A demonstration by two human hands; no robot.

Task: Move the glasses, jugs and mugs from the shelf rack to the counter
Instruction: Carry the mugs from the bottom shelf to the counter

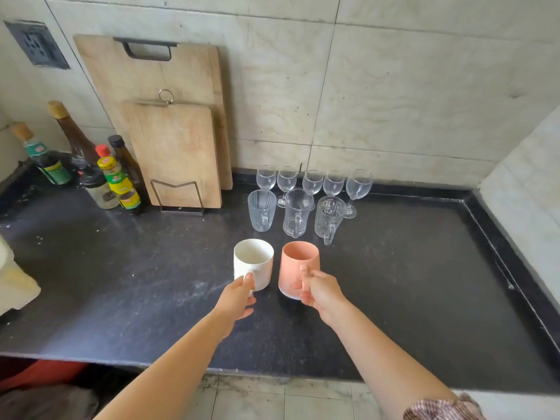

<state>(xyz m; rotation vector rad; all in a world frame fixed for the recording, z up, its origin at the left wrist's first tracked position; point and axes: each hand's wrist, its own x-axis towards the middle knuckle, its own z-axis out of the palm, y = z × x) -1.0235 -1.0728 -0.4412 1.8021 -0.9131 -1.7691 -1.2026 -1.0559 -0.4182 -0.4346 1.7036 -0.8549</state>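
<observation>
My left hand (238,298) grips the handle of a white mug (254,262), and my right hand (319,291) grips the handle of a pink mug (298,265). Both mugs are upright, side by side over the dark counter (121,283); whether they touch it I cannot tell. Behind them stand three clear glass jugs: a ribbed one (261,210), a plain one (296,212) and a patterned one (329,216). Along the wall behind the jugs is a row of several wine glasses (312,181). The shelf rack is out of view.
Two wooden cutting boards (175,153) lean on the tiled wall in a wire stand. Several sauce bottles (100,174) cluster at the back left. A raised counter lip (500,247) runs along the right. A pale object (12,283) sits at the left edge.
</observation>
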